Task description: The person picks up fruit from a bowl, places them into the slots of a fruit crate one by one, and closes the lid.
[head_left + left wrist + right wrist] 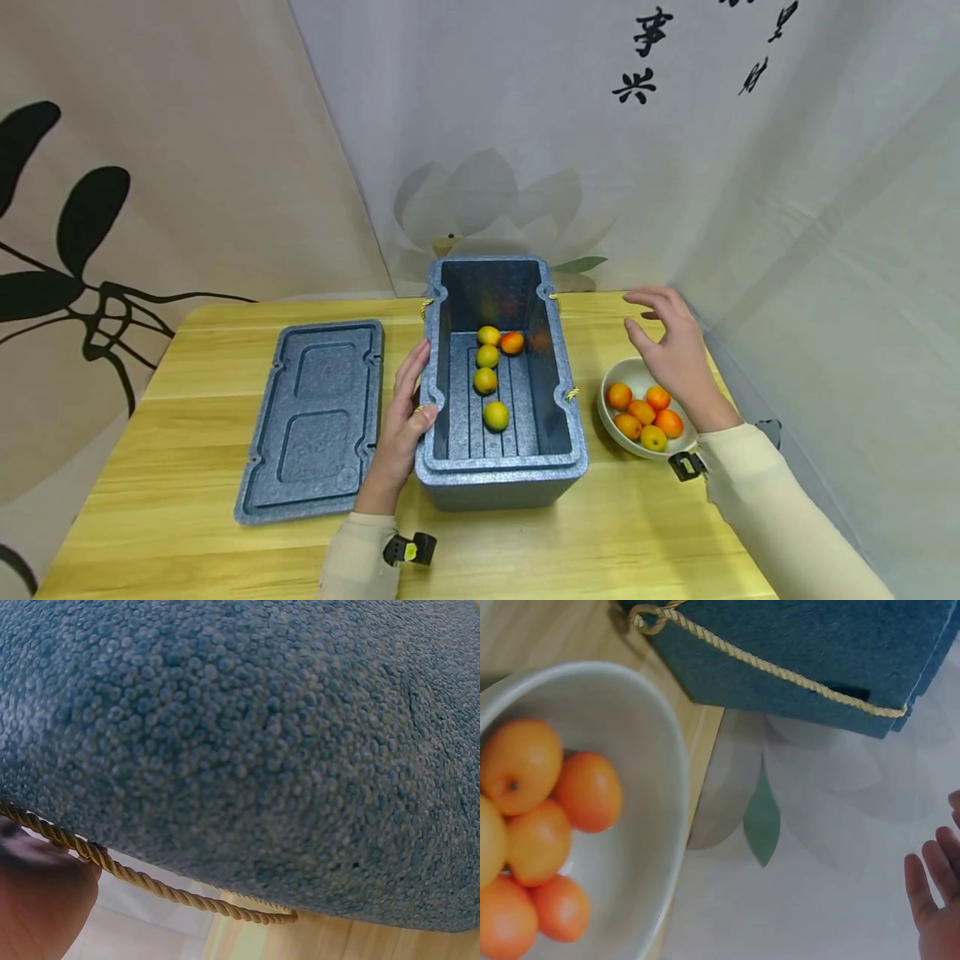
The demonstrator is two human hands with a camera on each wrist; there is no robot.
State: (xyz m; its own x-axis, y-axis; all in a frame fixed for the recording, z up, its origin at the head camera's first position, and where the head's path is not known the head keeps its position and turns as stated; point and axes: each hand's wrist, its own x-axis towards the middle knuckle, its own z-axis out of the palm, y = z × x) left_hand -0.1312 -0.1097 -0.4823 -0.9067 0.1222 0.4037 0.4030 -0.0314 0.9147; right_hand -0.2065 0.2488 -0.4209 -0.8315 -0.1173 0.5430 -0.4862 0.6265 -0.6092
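Note:
A blue-grey foam box with no lid on it holds several yellow-green citrus fruits and one orange-red one. My left hand rests against the box's left side, fingers extended along the outside and thumb at the rim. The left wrist view shows the speckled foam wall close up, with a twisted gold cord beside the hand. My right hand is raised over the far right edge of a pale bowl, fingers apart and holding nothing. Several orange fruits sit in the bowl.
The foam lid lies flat on the wooden table left of the box. Behind the table hangs a printed cloth, and another pale cloth runs along the right side. Gold cord also loops along the box's right side.

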